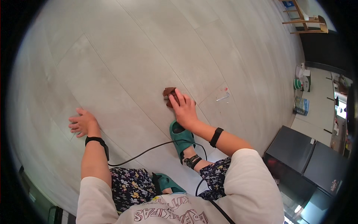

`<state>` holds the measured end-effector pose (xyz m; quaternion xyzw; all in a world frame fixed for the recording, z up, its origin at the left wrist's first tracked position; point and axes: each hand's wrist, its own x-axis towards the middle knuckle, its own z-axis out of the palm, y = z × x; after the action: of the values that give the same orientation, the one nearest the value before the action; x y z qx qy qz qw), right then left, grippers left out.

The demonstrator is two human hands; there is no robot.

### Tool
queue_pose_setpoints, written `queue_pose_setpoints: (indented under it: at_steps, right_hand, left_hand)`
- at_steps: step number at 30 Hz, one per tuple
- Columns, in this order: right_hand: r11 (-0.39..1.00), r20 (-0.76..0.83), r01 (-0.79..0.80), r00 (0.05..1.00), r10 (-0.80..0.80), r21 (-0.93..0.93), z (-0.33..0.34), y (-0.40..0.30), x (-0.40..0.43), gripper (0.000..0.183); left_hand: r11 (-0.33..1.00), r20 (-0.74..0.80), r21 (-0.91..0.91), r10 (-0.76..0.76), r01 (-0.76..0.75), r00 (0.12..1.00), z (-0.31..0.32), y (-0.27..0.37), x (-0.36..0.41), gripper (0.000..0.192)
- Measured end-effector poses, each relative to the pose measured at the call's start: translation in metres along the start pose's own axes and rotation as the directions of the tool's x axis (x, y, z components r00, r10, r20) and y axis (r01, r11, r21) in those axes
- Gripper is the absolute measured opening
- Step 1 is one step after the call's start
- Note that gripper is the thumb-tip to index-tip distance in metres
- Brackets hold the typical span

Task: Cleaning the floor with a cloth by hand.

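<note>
My right hand (186, 110) grips a crumpled brown cloth (169, 91) against the pale tiled floor (134, 70), just ahead of a green clog (183, 140). Part of the cloth is hidden under the fingers. Off to the left, my left hand (83, 123) rests on the floor with its fingers spread and nothing in it. To the right of the cloth lie a small white stick (223, 97) and a small red scrap (226, 89). A black cable (151, 149) runs from near my left wrist across the clog.
At the right stand a dark refrigerator (296, 148) and pale cabinets (316, 126). A box (301, 106) and a green-and-white round container (297, 83) are by the cabinets. A wooden chair (304, 21) is at the far upper right. My other green clog (169, 183) is below, near my knees.
</note>
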<state>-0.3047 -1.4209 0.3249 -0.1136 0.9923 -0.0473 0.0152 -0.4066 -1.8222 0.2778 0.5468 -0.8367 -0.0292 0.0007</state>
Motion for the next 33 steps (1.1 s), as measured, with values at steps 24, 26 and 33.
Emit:
queue_pose_setpoints:
  at_steps: [24, 26, 33]
  right_hand:
    - [-0.028, 0.286, -0.72, 0.239, 0.928, 0.693, -0.12, 0.201, -0.236, 0.056]
    - [-0.257, 0.301, -0.702, -0.064, 0.952, 0.664, -0.068, 0.218, -0.286, 0.048]
    - [-0.514, 0.435, -0.646, -0.296, 0.85, 0.565, 0.014, 0.165, -0.212, 0.052]
  left_hand:
    - [0.999, -0.168, 0.054, 0.016, -0.007, 0.986, 0.012, -0.01, 0.013, 0.074]
    - [0.999, -0.163, 0.036, 0.02, -0.014, 0.986, 0.026, 0.003, -0.002, 0.073]
    - [0.994, -0.125, 0.112, 0.005, 0.01, 0.992, -0.001, -0.005, 0.002, 0.07]
